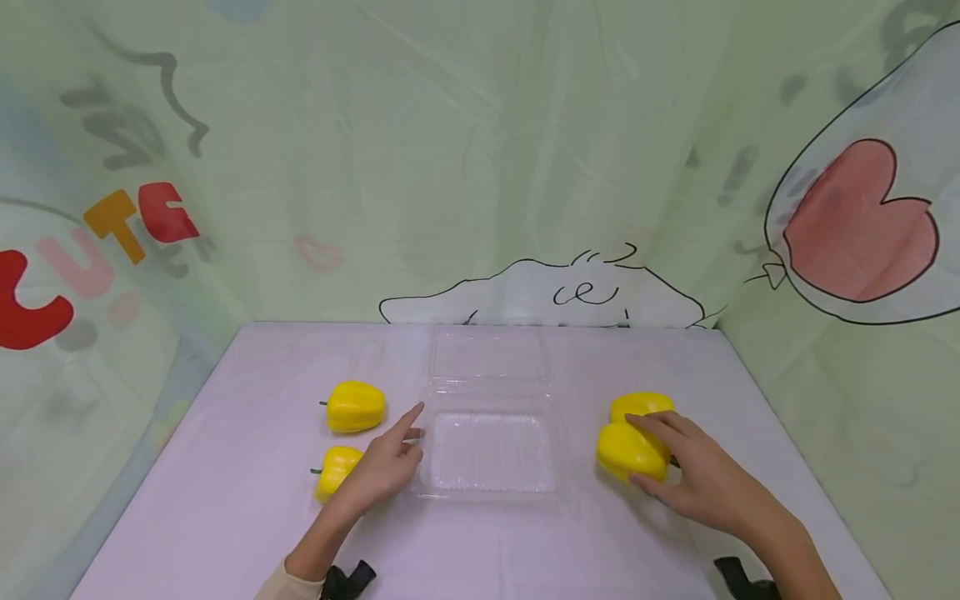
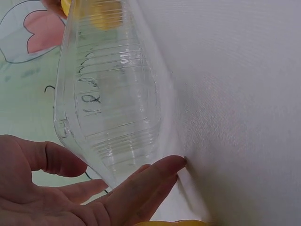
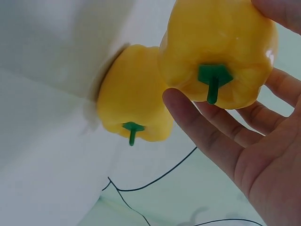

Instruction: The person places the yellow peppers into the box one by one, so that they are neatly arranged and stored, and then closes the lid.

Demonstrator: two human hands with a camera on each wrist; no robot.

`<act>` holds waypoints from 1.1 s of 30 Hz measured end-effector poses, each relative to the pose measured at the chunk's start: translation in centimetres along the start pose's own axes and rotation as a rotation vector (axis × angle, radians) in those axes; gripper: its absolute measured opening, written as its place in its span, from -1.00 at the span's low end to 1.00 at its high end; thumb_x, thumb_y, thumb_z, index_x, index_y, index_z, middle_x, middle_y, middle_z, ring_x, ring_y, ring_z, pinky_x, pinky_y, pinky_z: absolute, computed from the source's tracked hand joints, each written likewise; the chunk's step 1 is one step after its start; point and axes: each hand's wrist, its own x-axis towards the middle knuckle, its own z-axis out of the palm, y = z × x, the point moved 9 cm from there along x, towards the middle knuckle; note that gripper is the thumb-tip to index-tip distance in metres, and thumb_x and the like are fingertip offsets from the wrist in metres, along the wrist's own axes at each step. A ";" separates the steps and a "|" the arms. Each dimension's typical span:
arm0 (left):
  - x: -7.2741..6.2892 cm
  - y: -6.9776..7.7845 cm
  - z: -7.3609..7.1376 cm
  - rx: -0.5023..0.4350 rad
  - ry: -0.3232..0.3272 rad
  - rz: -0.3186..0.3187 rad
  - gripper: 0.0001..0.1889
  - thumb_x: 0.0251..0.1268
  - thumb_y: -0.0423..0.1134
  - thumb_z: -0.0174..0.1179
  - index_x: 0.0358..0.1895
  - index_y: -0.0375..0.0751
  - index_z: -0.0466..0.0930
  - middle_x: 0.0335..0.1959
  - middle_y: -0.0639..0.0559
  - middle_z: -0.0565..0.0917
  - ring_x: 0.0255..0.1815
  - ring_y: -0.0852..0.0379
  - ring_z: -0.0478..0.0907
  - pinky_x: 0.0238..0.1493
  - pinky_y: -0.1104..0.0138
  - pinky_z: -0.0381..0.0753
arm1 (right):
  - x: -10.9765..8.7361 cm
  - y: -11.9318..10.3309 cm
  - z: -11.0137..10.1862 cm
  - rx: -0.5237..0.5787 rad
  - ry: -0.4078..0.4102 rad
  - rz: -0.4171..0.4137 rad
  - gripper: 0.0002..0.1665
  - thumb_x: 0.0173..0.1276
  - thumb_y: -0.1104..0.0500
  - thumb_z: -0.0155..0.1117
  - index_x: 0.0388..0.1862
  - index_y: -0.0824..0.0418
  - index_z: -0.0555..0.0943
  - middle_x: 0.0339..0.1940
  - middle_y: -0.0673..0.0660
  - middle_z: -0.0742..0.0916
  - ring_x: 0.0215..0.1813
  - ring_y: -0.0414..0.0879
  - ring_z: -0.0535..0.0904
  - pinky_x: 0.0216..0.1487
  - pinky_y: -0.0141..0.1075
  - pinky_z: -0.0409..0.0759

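My right hand (image 1: 701, 479) grips a yellow bell pepper (image 1: 632, 452) between thumb and fingers, raised a little off the table. In the right wrist view its green stem (image 3: 213, 87) faces the camera. Just behind it a second yellow pepper (image 1: 640, 404) lies on the table. A clear plastic box (image 1: 491, 454) stands in the middle, its hinged lid (image 1: 489, 354) laid back. At the box's left edge is my left hand (image 1: 386, 471), index finger extended. In the left wrist view, thumb and fingers are spread around the corner of the box (image 2: 113, 99); whether they touch it I cannot tell.
Two more yellow peppers lie left of the box: one farther back (image 1: 356, 407), the other (image 1: 336, 473) partly hidden by my left hand. A pale cloth (image 1: 225, 500) covers the table. Printed curtains (image 1: 480, 167) hang behind and at both sides.
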 end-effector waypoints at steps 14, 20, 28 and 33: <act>0.1 -0.1 0.5 0.012 0.002 -0.014 -0.30 0.53 -0.30 -0.01 0.71 0.03 0.16 0.47 -0.27 0.56 0.37 -0.25 0.58 0.36 -0.21 0.62 | 0.9 -1.7 -1.3 0.028 0.057 -0.064 -0.15 0.22 -0.04 0.65 0.45 0.15 0.55 0.35 0.22 0.64 0.31 0.20 0.60 0.27 0.25 0.65; -0.2 -0.1 0.3 0.010 0.008 -0.011 -0.30 0.53 -0.32 -0.01 0.71 0.01 0.16 0.45 -0.28 0.56 0.37 -0.26 0.58 0.35 -0.21 0.63 | 1.2 -2.6 -1.3 0.038 0.060 -0.085 -0.16 0.25 -0.04 0.63 0.48 0.07 0.53 0.39 0.16 0.63 0.33 0.16 0.59 0.28 0.23 0.66; -0.3 0.0 0.3 -0.009 -0.001 0.004 -0.30 0.54 -0.32 -0.02 0.71 0.01 0.16 0.46 -0.30 0.56 0.40 -0.29 0.56 0.37 -0.23 0.61 | 2.0 -3.7 -0.8 0.060 0.030 -0.067 -0.16 0.26 -0.02 0.62 0.50 0.03 0.52 0.36 0.12 0.64 0.29 0.09 0.60 0.28 0.18 0.68; -0.3 -0.1 0.4 -0.019 -0.013 0.005 -0.29 0.53 -0.31 -0.01 0.71 0.03 0.15 0.46 -0.30 0.54 0.43 -0.31 0.54 0.39 -0.26 0.58 | 2.4 -4.5 -0.5 0.067 0.035 -0.083 -0.18 0.27 0.01 0.62 0.49 0.03 0.53 0.35 0.07 0.64 0.31 0.04 0.60 0.29 0.12 0.69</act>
